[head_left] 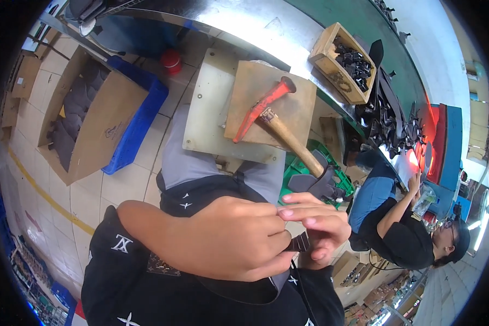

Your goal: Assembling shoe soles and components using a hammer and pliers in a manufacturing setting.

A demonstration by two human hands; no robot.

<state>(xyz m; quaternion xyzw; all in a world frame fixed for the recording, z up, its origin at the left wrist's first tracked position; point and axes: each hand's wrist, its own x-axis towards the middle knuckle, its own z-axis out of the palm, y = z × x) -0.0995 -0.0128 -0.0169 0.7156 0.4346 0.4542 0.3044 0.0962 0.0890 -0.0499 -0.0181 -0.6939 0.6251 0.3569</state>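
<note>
My left hand [244, 236] is held in front of my body with its fingers curled round a small dark ribbed strap-like piece [300, 243]. Close against it, my right hand [318, 228] has bent fingers and touches the same piece at its other side. A dark flat piece with a curved edge [255, 296] shows below my left hand; whether it joins the strap is hidden. Beyond my knees, a hammer [294, 138] with a red head and wooden handle lies across a brown square board [244, 81], apart from both hands.
A wooden box [339, 81] of small black parts stands on the metal-edged bench [244, 19]. More dark pieces [388, 114] are heaped beside it. Left are a carton [106, 127] of grey pieces and a blue crate [146, 117]. A green basket [293, 176] and a seated co-worker [407, 236] are right.
</note>
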